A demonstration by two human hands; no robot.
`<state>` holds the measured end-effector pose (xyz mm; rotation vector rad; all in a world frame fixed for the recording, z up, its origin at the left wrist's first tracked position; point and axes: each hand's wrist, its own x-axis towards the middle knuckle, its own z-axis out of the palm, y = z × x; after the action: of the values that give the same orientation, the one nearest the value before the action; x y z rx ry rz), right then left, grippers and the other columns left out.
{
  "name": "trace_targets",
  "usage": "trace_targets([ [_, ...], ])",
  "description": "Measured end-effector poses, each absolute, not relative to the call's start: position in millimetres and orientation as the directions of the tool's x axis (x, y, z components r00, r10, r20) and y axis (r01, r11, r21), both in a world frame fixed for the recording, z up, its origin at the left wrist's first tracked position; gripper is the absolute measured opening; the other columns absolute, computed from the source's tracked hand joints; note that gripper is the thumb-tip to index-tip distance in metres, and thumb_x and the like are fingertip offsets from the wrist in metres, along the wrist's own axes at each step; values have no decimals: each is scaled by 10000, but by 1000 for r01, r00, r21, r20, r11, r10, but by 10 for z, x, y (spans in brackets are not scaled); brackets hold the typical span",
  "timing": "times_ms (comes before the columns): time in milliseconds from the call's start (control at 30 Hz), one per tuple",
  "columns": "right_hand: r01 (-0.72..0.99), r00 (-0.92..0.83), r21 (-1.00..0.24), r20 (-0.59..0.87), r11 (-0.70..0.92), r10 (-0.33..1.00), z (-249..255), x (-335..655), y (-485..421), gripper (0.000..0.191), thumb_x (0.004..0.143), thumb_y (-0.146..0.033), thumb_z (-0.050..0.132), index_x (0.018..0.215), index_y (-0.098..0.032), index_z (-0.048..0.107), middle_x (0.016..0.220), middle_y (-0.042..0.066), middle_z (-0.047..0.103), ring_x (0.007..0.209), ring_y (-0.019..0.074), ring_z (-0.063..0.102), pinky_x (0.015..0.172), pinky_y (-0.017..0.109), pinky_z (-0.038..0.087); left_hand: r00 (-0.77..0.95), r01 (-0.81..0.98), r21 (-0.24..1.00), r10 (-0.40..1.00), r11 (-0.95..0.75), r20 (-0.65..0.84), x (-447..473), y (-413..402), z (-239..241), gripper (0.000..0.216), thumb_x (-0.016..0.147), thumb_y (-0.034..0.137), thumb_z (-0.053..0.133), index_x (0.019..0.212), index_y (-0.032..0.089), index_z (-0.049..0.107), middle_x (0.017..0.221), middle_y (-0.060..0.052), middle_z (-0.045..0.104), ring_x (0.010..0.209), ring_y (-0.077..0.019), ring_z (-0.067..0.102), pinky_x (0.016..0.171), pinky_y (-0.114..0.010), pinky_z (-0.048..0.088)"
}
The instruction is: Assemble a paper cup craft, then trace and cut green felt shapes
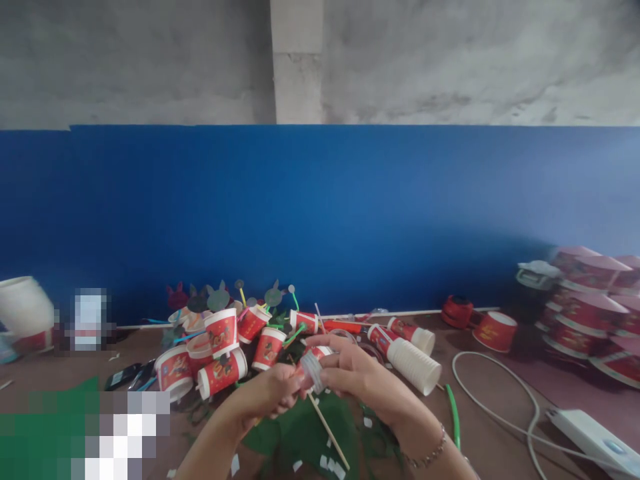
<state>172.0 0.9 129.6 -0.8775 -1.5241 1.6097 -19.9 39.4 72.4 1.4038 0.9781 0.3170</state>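
Observation:
My left hand (273, 393) and my right hand (353, 373) meet over the table's middle, both closed around a small red and white paper cup (313, 367) turned on its side. A thin wooden stick (327, 430) runs down from under the cup toward me. Just behind my hands lies a heap of red paper cups (220, 350) with green paper shapes on coloured straws (273, 297). Green paper scraps (305, 433) lie beneath my wrists.
A stack of white cups (415, 363) lies on its side right of my hands. A white cable (495, 400) leads to a power strip (595, 440). Stacked red bowls (595, 300) stand at far right, a white jar (23, 307) at far left, a blue wall (320, 213) behind.

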Motion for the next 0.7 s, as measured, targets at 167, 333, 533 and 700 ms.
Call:
trace_targets([
  [167, 170, -437, -980, 18, 102, 899, 1183, 1696, 48, 507, 735, -227, 640, 1208, -189, 462, 745, -1, 661, 675, 123, 551, 588, 223, 376, 550, 199, 947, 771, 252, -320, -236, 379, 853, 444, 705, 640, 508, 743, 207, 417, 464, 128, 255, 394, -44, 117, 400, -220, 47],
  [333, 330, -327, -929, 52, 166, 944, 1112, 1689, 107, 535, 709, -208, 634, 1218, -201, 470, 671, -49, 620, 596, 108, 502, 582, 227, 380, 551, 139, 954, 779, 267, -299, -230, 378, 892, 472, 697, 665, 516, 740, 207, 415, 457, 130, 250, 385, -37, 115, 401, -229, 29],
  [533, 411, -280, -881, 122, 234, 952, 1057, 1719, 182, 437, 744, -278, 606, 1162, -183, 523, 649, -29, 631, 654, 156, 545, 642, 271, 404, 531, 90, 961, 804, 263, -269, -230, 344, 926, 459, 701, 636, 549, 756, 194, 439, 464, 126, 266, 395, -35, 136, 423, -242, 24],
  [700, 471, -304, -838, 139, 276, 942, 1058, 1757, 191, 402, 765, -287, 581, 1151, -189, 532, 657, -24, 639, 645, 163, 560, 672, 285, 411, 522, 94, 961, 809, 261, -271, -200, 326, 932, 444, 732, 627, 528, 756, 194, 435, 470, 127, 254, 403, -37, 123, 433, -241, 34],
])
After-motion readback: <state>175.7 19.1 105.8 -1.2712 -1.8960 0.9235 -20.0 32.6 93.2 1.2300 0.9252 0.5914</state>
